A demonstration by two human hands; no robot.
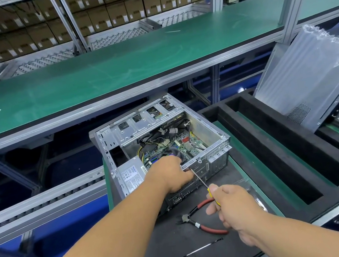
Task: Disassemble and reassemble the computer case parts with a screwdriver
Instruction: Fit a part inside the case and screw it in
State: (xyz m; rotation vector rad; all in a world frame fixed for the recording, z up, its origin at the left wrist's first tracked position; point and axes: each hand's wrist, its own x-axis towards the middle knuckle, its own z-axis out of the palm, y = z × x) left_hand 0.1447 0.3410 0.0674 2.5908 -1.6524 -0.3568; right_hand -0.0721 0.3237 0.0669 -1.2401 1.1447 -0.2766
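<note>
An open grey computer case (212, 129) lies on its side on a dark mat, with its motherboard (190, 145), cables and power supply (130, 175) showing. My left hand (170, 175) grips the case's near top rim, fingers curled over the edge. My right hand (233, 204) holds a screwdriver (199, 179) by its yellow handle. The thin shaft slants up and left, its tip at the rear edge of the case just beside my left hand.
Red-handled cutting pliers (201, 219) lie on the mat under my right hand, a thin black strip (200, 249) nearer me. Black foam slots (275, 144) and a side panel under bubble wrap (309, 78) stand right. A green shelf (134, 68) overhangs behind; a roller conveyor (44, 202) runs left.
</note>
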